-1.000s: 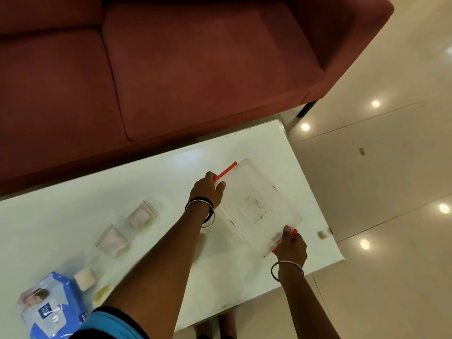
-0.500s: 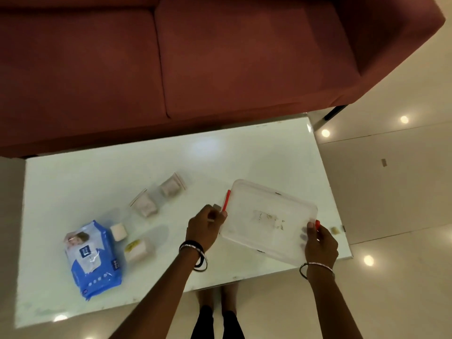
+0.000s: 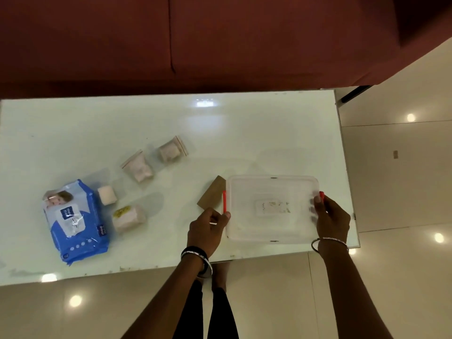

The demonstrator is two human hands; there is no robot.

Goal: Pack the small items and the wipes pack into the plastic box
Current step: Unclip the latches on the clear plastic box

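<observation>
The box, skewed a second ago, now sits square at lower right, lid still on. Left hand and right hand pinch its red latches; wipes wait at left.

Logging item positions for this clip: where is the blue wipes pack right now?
In the head view, the blue plastic wipes pack lies at the left of the white glossy table near its front edge, beside a small white block, far left of the clear plastic box.
</observation>
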